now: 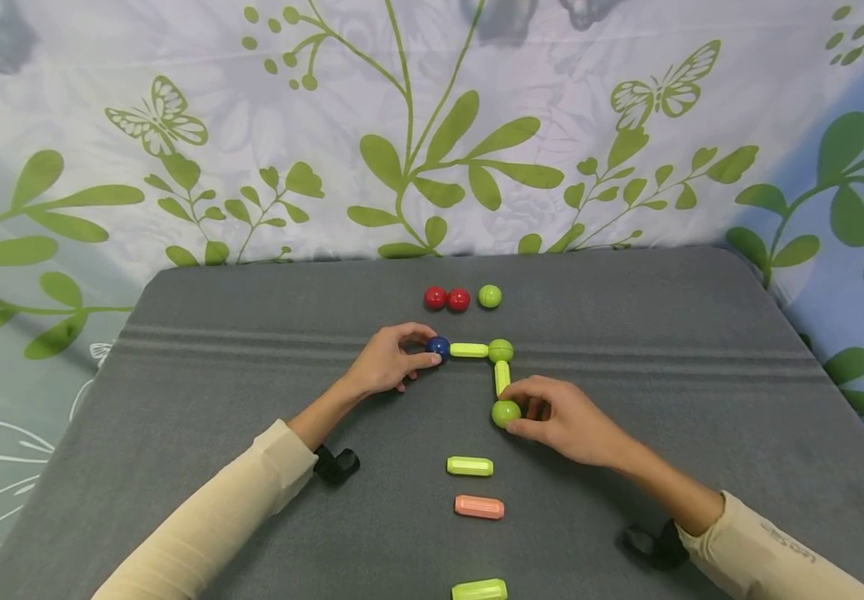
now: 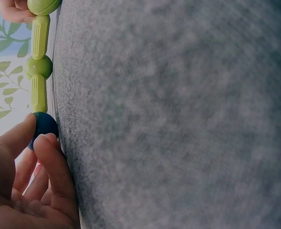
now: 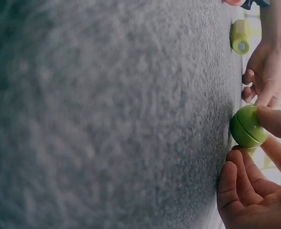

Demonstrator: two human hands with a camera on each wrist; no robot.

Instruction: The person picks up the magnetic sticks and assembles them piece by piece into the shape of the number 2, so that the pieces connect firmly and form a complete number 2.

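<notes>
From the head view I see the left hand (image 1: 396,358) pinching the blue ball (image 1: 438,347), the right hand (image 1: 568,418) pinching the near green ball (image 1: 506,413). They hold two ends of an L on the table (image 1: 626,308): the crosswise lime rod (image 1: 469,350) meets the corner green ball (image 1: 501,351), and the lengthwise lime rod (image 1: 502,377) points back toward the wearer. I'd watch the loose lime rod (image 1: 470,466): crosswise, nearer the wearer, left of the right hand, which is closer.

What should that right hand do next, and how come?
Perhaps the right hand should let go of its green ball: the ball already seems to touch the yellow stick beside it, and another yellow stick lies loose nearby.
</notes>
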